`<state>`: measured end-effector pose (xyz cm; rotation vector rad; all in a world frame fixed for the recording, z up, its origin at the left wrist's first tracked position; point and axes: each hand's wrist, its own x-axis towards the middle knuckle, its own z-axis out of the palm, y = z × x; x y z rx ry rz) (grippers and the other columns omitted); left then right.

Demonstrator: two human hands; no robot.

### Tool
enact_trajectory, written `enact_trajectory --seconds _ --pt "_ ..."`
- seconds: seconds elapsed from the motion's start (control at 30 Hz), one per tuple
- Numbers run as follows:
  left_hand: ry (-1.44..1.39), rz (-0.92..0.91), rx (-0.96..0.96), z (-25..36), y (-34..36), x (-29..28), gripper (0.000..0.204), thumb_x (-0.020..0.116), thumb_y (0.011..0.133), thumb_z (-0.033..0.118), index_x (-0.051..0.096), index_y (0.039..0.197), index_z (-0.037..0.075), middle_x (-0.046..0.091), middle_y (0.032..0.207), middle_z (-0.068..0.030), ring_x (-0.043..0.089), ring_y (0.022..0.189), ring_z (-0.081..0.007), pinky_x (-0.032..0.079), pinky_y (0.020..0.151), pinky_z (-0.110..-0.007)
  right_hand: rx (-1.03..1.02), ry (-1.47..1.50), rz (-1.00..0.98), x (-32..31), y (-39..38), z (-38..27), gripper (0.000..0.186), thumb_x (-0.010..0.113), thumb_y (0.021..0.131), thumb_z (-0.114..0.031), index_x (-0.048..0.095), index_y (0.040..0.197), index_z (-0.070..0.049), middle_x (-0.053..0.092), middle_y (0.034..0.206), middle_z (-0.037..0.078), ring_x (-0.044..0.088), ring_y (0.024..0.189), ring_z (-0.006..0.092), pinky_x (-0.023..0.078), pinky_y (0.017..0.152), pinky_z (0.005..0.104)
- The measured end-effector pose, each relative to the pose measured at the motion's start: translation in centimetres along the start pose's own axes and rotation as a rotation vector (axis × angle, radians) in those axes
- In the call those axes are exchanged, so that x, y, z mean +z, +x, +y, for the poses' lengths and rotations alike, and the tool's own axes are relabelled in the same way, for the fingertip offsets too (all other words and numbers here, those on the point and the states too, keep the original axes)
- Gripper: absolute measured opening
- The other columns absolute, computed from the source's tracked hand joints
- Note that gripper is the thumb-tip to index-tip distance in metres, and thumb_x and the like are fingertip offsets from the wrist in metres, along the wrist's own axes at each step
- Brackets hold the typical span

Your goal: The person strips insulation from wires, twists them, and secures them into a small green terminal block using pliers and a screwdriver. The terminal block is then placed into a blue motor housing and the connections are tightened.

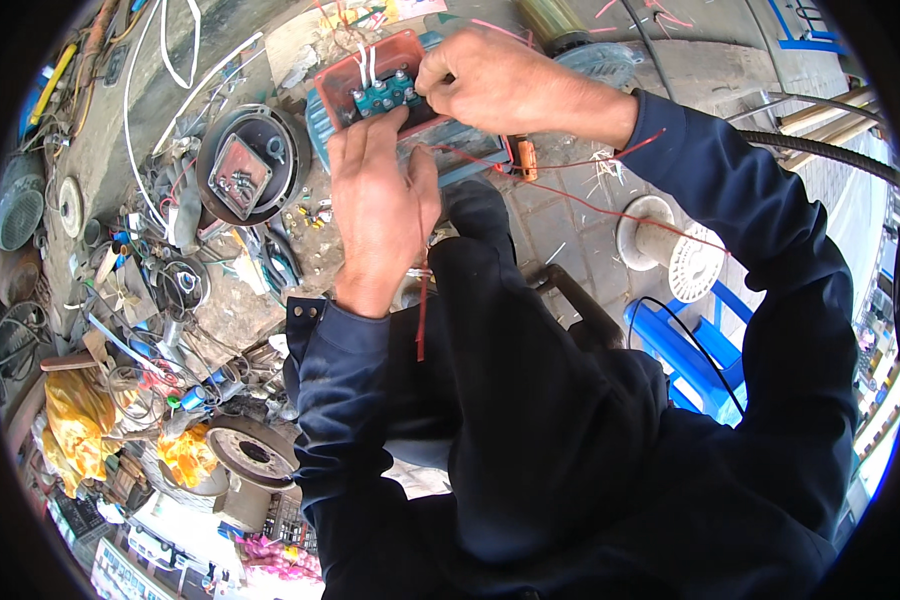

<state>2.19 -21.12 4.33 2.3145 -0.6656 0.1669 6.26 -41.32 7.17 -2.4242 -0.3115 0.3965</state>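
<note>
A green terminal block (375, 99) with metal studs sits inside an open red junction box (407, 52), mounted on a blue-grey motor housing (318, 128). Two white-sleeved leads (368, 66) rise from the block. My right hand (495, 85) is closed in a pinch at the block's right end; whatever its fingertips grip is hidden. Below the block, my left hand (372, 190) lies with outstretched fingers against the box's near edge, thumb apart. Thin red wire (570, 192) trails rightward from beside the left thumb, and another red strand (421, 325) hangs below that hand.
Left of the motor stands a round dark metal housing (210, 165) holding a tray of small screws (240, 178). Pliers (282, 255) lie below it amid cluttered parts. A white spool (670, 248), blue stool (685, 350) and orange-black tool (523, 158) are on the right.
</note>
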Motion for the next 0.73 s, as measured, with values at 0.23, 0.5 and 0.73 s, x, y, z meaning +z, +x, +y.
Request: enact_trajectory --seconds 0.23,0.5,0.73 --pt "-0.013 0.035 0.003 0.2 -0.3 0.6 0.036 0.071 0.083 0.003 0.067 0.118 -0.004 0.067 0.113 -0.0207 0.059 0.106 -0.0402 0.05 0.095 -0.046 -0.004 -0.042 -0.045 0.2 -0.2 -0.7 0.021 0.062 0.086 -0.011 0.074 0.098 0.001 0.071 0.086 0.022 0.07 0.078 0.0316 0.055 0.076 0.0401" --pt "-0.043 0.046 -0.014 0.0 -0.3 0.7 0.037 0.071 0.085 0.003 0.069 0.12 -0.004 0.069 0.114 -0.0194 0.059 0.108 -0.0407 0.051 0.095 -0.046 -0.023 0.14 0.045 0.6 -0.2 -0.3 0.02 0.062 0.081 -0.008 0.076 0.091 0.001 0.071 0.081 0.023 0.07 0.072 0.0331 0.055 0.071 0.0424" --pt "-0.013 0.043 -0.029 0.3 -0.5 0.4 0.044 0.073 0.084 0.004 0.066 0.127 -0.002 0.067 0.121 -0.022 0.059 0.109 -0.0426 0.05 0.097 -0.047 0.03 0.142 0.093 1.5 -1.2 -0.1 0.022 0.062 0.08 -0.007 0.076 0.095 0.001 0.07 0.08 0.024 0.069 0.072 0.0334 0.055 0.07 0.042"
